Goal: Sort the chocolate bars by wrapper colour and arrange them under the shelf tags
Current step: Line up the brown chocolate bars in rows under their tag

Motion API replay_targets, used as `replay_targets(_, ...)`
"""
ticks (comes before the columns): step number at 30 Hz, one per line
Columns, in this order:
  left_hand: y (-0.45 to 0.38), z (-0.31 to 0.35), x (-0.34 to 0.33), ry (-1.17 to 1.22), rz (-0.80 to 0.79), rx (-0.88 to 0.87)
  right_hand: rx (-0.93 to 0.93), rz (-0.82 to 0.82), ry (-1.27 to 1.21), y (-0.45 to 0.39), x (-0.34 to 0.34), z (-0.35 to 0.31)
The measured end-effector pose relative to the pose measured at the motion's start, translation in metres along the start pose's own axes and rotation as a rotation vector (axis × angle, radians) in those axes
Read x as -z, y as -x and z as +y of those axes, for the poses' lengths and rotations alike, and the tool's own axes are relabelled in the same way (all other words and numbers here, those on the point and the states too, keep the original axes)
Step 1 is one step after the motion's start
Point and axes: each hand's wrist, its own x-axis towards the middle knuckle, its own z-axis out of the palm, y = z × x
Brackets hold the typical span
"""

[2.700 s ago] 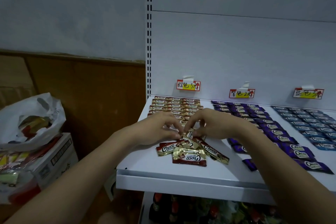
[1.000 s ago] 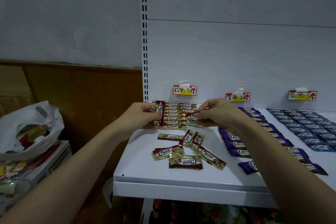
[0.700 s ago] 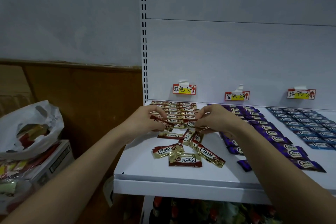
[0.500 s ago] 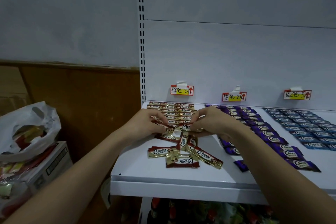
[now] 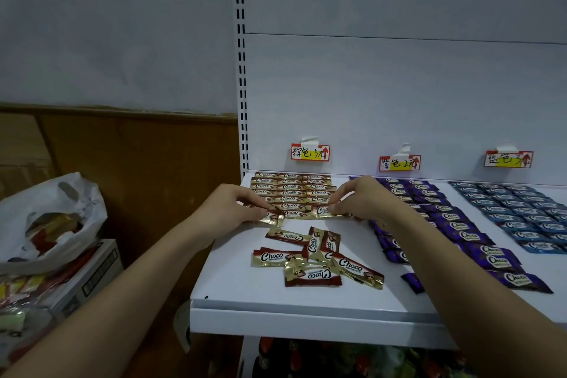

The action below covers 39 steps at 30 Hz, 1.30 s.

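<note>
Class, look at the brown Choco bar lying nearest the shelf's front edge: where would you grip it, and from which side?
Pinch the brown Choco bar at its right crimped end, coming from above and the front. It lies flat, lengthwise along the shelf edge; its left end seems overlapped with the neighbouring bars, while the right end looks free.

My left hand (image 5: 233, 209) and right hand (image 5: 362, 202) now press two brown bars (image 5: 322, 212) flat beneath my fingertips, no longer lifted above the rows.

Brown bars (image 5: 291, 193) lie in flat rows under my brown tag (image 5: 310, 152); six loose ones (image 5: 313, 258) lie jumbled nearer the shelf front.
</note>
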Motion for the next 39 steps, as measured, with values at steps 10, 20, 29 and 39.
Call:
replay_targets(10,0.017,-0.016,0.012,-0.378,-0.020,-0.132,0.364,0.050,0.176,0.016,-0.033,-0.010)
replay_targets(20,0.021,-0.017,0.006,-0.497,0.055,-0.197,0.446,-0.194,0.112,0.027,-0.051,-0.006)
replay_targets(29,0.016,-0.013,0.001,-0.497,0.061,-0.279,0.443,-0.101,0.012,0.026,-0.039,-0.002)
replay_targets(39,0.012,0.029,-0.030,-0.619,-0.290,-0.245,0.400,-0.295,0.346,0.031,0.000,-0.007)
